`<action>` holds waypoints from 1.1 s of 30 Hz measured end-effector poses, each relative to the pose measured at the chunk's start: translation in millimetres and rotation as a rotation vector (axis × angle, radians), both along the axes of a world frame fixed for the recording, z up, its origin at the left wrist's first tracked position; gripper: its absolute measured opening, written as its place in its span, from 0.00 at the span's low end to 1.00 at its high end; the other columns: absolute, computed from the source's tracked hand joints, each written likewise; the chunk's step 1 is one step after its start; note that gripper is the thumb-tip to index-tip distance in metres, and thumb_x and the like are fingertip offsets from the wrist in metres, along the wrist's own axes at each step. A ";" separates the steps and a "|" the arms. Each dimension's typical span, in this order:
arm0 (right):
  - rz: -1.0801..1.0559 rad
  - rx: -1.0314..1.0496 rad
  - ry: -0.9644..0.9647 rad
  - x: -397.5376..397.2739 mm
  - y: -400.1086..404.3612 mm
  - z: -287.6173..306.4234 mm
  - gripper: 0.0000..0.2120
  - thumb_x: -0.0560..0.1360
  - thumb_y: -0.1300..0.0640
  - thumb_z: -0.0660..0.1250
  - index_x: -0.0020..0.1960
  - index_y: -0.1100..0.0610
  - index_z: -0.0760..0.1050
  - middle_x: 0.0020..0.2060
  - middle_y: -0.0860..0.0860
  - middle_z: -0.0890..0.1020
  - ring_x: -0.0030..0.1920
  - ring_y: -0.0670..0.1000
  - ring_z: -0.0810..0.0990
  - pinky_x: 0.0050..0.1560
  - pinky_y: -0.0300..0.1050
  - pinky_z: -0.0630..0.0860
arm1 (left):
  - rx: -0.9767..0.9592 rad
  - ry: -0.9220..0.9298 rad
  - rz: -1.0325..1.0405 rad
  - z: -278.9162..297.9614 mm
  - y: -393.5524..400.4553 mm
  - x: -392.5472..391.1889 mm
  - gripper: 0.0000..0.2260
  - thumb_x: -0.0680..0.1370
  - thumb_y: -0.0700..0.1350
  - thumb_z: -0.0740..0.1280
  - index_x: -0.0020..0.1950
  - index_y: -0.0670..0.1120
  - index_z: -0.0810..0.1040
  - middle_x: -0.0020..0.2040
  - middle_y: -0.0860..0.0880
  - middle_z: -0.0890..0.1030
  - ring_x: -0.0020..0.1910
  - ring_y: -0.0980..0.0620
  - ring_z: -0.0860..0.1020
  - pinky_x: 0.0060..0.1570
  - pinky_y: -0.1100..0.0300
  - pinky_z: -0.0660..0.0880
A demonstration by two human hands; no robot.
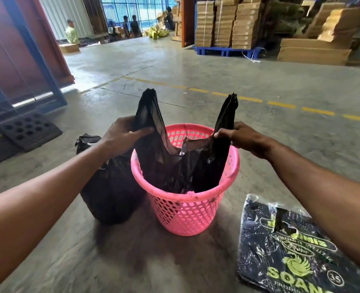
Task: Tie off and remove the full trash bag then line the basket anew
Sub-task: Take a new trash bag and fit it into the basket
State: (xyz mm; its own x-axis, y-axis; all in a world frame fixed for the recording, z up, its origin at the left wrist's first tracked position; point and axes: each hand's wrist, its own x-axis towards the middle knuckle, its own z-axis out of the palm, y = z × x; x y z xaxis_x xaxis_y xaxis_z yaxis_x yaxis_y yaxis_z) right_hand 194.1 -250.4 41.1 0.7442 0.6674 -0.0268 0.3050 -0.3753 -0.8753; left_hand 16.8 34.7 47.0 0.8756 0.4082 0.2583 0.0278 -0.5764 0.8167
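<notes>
A pink perforated plastic basket (187,210) stands on the concrete floor in front of me. A fresh black bag (174,163) hangs down inside it, its two handle loops sticking up above the rim. My left hand (122,135) grips the left handle loop and my right hand (241,137) pinches the right one, holding the bag's mouth apart over the basket. The full, tied black trash bag (111,191) sits on the floor touching the basket's left side, partly behind my left forearm.
A pack of black bags with yellow-green print (291,250) lies on the floor to the right. A dark moulded tray (30,129) leans at the left by a blue-framed rack. Stacked cartons on a blue pallet (227,50) and several people stand far back.
</notes>
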 end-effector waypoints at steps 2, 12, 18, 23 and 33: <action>-0.042 0.051 -0.037 1.5 -1.4 7.8 0.06 0.77 0.62 0.66 0.43 0.58 0.79 0.26 0.43 0.76 0.24 0.41 0.70 0.24 0.31 0.64 | 0.082 -0.042 0.052 11.1 0.2 1.4 0.07 0.75 0.50 0.75 0.45 0.64 0.82 0.47 0.60 0.85 0.37 0.70 0.81 0.39 0.70 0.76; 0.274 0.090 -0.214 -15.6 -63.1 49.1 0.06 0.70 0.70 0.76 0.43 0.63 0.81 0.32 0.57 0.83 0.33 0.54 0.80 0.32 0.46 0.75 | 0.198 0.089 -0.080 60.4 24.8 -69.3 0.14 0.64 0.57 0.79 0.46 0.56 0.87 0.42 0.59 0.88 0.42 0.59 0.86 0.49 0.56 0.81; 0.485 -0.143 -0.615 -50.4 -97.0 -2.7 0.11 0.70 0.54 0.78 0.52 0.49 0.84 0.48 0.43 0.84 0.47 0.45 0.85 0.47 0.45 0.81 | 0.341 0.063 -0.148 -23.8 24.0 -129.0 0.15 0.72 0.53 0.78 0.46 0.42 0.83 0.40 0.47 0.83 0.40 0.46 0.82 0.40 0.55 0.78; 0.499 -0.283 -0.707 -66.2 -132.6 -59.6 0.28 0.66 0.43 0.77 0.65 0.42 0.76 0.69 0.40 0.74 0.65 0.41 0.78 0.61 0.45 0.77 | 0.326 0.096 -0.196 -104.1 15.1 -156.6 0.11 0.70 0.45 0.78 0.52 0.51 0.84 0.51 0.52 0.80 0.46 0.56 0.82 0.44 0.63 0.77; 0.244 -0.071 -0.418 -61.0 -157.1 -37.1 0.20 0.68 0.34 0.73 0.53 0.45 0.81 0.61 0.43 0.80 0.64 0.46 0.79 0.62 0.43 0.76 | 0.151 -0.032 0.299 -98.2 51.4 -182.0 0.21 0.77 0.34 0.62 0.52 0.60 0.83 0.57 0.40 0.83 0.46 0.62 0.83 0.46 0.70 0.76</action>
State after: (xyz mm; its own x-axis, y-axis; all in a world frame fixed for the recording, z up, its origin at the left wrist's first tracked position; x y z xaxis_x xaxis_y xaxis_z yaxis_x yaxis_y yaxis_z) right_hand 133.1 -407.5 4.0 0.5227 0.8312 0.1894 0.7118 -0.3032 -0.6336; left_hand -165.3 86.1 -51.2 0.7130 0.6012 0.3608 0.1899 -0.6610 0.7260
